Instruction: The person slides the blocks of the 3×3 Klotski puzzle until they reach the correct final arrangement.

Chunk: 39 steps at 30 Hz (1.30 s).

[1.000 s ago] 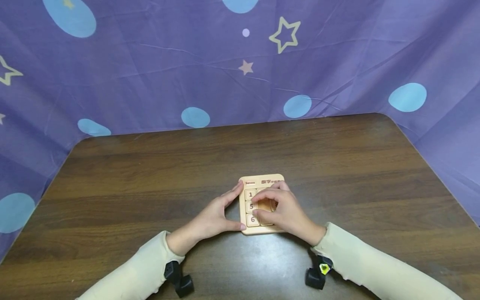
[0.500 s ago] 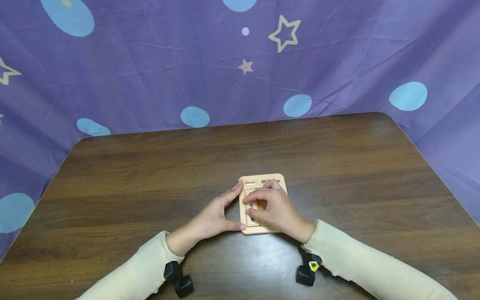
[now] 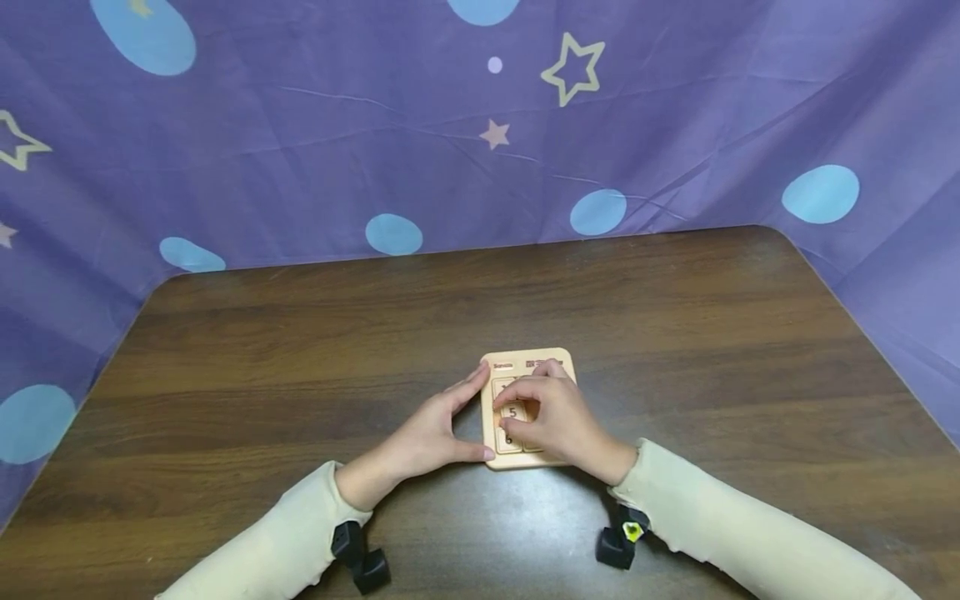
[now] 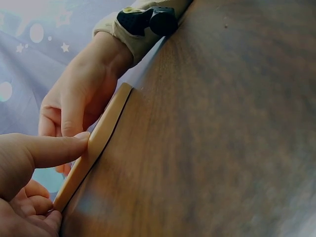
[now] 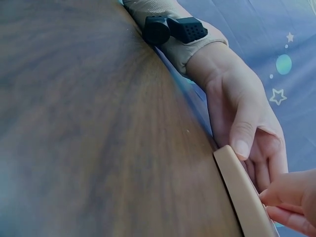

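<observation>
A pale wooden number sliding puzzle (image 3: 492, 459) lies on the table, its side edge showing in both wrist views. My left hand (image 3: 423, 437) holds it along the left side, fingertips at the upper corner and thumb at the lower one. Over the tray, my right hand (image 3: 566, 425) curls thumb and index finger about the tile marked 5 (image 3: 513, 412). Their tips are at that tile's left side, where a strip of bare tray shows. Below it sits the tile marked 6 (image 3: 508, 442), partly covered by the thumb. The right hand hides most tiles to the right.
The brown wooden table (image 3: 315, 333) extends around the puzzle on all sides. Behind it hangs a purple cloth (image 3: 420, 150) with stars and blue dots. A black wrist camera (image 3: 360, 558) is strapped to each pale sleeve (image 3: 750, 521).
My right hand has moved left across the tray, then slightly back right. The 5 tile has shifted a little right, away from the left rim. The left hand keeps its hold.
</observation>
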Available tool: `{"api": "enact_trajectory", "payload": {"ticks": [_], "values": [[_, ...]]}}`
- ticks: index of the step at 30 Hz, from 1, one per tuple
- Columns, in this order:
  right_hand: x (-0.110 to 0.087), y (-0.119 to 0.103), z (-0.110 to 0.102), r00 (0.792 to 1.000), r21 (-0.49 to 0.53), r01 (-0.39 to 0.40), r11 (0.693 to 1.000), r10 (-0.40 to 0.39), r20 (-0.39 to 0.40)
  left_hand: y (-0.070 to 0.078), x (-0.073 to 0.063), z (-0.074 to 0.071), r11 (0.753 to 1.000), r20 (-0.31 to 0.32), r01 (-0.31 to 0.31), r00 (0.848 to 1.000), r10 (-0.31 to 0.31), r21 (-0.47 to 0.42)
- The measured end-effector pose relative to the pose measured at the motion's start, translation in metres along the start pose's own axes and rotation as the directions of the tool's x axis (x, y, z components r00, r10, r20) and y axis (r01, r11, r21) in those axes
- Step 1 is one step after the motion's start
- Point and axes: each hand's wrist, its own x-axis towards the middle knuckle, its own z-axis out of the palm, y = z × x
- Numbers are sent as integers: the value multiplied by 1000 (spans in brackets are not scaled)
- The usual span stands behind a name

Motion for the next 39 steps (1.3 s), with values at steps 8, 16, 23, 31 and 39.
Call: {"api": "enact_trajectory", "payload": {"ticks": [8,16,23,31,39], "values": [[-8,9,-11,999,10,-35,999,35,0,0,0,0,1000,-1,5,1000,-5,-5],[-13,15,-12,998,57,-56,997,56,-1,0,0,1,1000,-2,7,1000,-7,-7],[-24,15,-14,994,168,-111,979,109,24,0,0,1,1000,-7,6,1000,-6,1],[-31,10,-13,999,178,-53,983,51,20,0,1,1,1000,-9,12,1000,-12,8],[-30,12,-10,998,153,25,988,-33,46,-1,0,1,1000,-7,8,1000,-8,5]]}}
